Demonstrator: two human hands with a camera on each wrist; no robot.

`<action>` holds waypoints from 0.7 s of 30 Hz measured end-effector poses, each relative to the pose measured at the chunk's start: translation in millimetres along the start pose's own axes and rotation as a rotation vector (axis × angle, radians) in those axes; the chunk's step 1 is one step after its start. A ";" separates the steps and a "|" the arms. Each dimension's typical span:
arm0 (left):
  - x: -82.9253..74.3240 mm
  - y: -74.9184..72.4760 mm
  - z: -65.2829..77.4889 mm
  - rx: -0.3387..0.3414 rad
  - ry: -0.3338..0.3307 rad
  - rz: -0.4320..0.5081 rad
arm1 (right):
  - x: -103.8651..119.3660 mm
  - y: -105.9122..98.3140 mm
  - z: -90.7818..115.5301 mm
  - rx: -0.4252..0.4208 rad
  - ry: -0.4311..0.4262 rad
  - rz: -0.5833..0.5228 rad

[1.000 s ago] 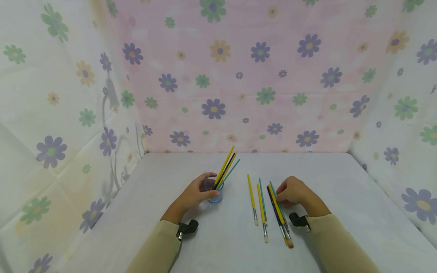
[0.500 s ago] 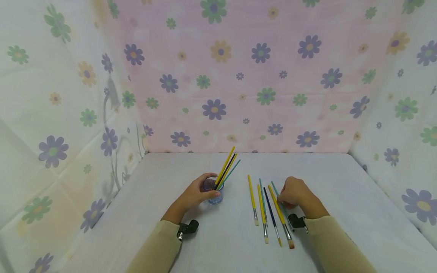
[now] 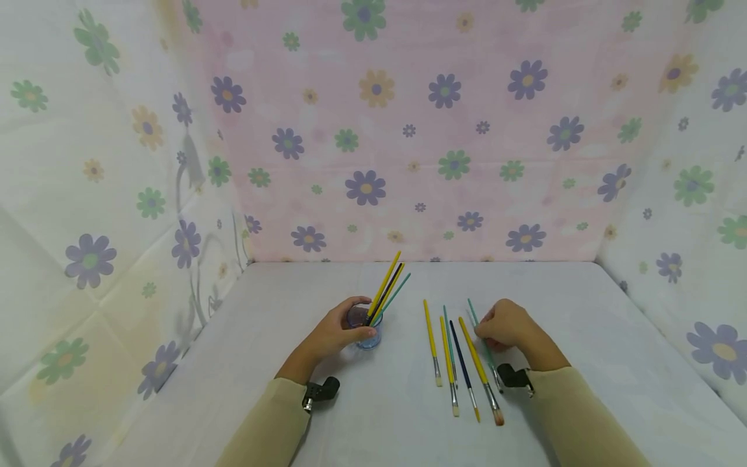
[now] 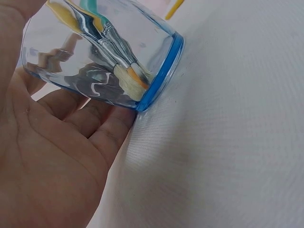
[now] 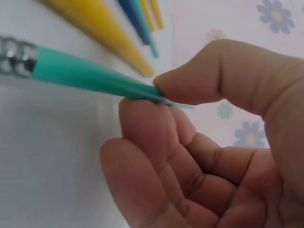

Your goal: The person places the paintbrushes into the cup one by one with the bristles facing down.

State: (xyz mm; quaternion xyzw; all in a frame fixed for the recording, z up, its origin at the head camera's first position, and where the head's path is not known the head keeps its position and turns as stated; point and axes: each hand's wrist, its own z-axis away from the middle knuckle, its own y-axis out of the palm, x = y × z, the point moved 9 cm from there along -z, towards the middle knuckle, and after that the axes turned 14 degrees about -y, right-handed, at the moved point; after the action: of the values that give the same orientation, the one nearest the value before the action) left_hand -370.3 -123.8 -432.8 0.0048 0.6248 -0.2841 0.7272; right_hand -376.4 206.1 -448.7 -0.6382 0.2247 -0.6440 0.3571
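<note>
Right hand (image 3: 506, 325) pinches teal brush (image 5: 88, 73) right of glass (image 4: 162, 73); left hand (image 3: 337, 331) grips it. Brush looks light, stiff; best held mid-handle.

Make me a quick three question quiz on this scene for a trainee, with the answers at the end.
1. What color is the brush pinched by the right hand?
2. True or false: the left hand grips a clear cup with a blue base.
3. In that cup, the bristles point: A) up, B) down, C) sideways over the rim.

Key: 1. Teal green. 2. True. 3. B.
</note>
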 end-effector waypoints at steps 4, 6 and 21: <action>0.0 -0.6 0.5 -0.006 0.002 0.001 | 1.4 -4.1 -1.2 -0.033 -0.012 -0.050; 0.2 -1.0 0.8 -0.012 0.004 -0.009 | 2.2 -5.8 -0.6 -0.044 -0.010 -0.077; 7.9 -1.6 -6.8 -0.015 -0.005 -0.028 | 18.6 -19.4 -3.4 -0.114 -0.065 -0.311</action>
State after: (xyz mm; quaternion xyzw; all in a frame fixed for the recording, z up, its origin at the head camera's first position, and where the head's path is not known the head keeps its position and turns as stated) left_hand -376.7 -125.9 -440.9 -0.0099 0.6252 -0.2896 0.7246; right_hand -381.8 204.2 -422.3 -0.7050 0.1479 -0.6566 0.2234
